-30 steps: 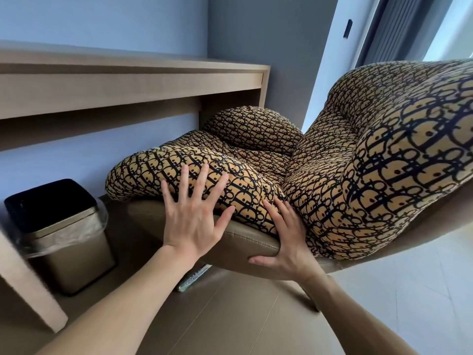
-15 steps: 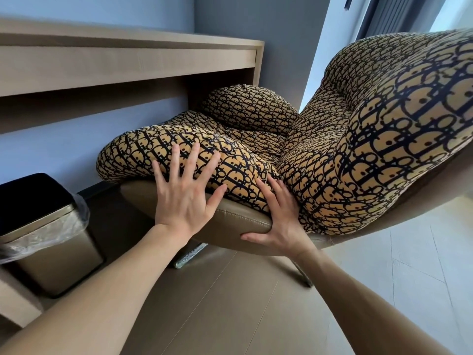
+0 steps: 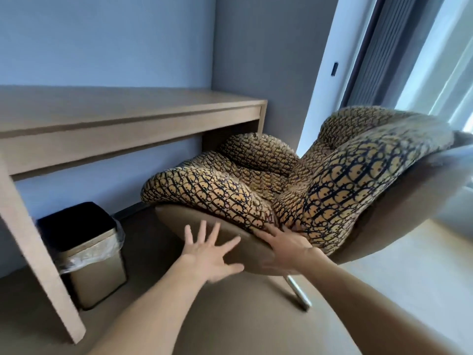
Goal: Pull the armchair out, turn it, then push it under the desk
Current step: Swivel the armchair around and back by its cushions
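Observation:
The armchair (image 3: 340, 190) has a tan shell and a yellow cushion with a black pattern. Its seat end reaches under the right end of the light wooden desk (image 3: 128, 129), and its back leans up to the right. My left hand (image 3: 207, 254) is spread with fingers apart in front of the shell's near rim; whether it touches the rim I cannot tell. My right hand (image 3: 286, 248) lies flat on the rim where cushion meets shell, fingers extended. Neither hand grips anything.
A gold waste bin (image 3: 87, 254) with a black lid and plastic liner stands under the desk, beside the desk's left leg panel (image 3: 38, 242). A metal chair leg (image 3: 299, 293) shows below the shell. A window (image 3: 430, 67) is at the right.
The view has pulled back and up. My left hand has slid off the cushion down to the shell's rim. The chair sits farther from me, with its seat end under the desk.

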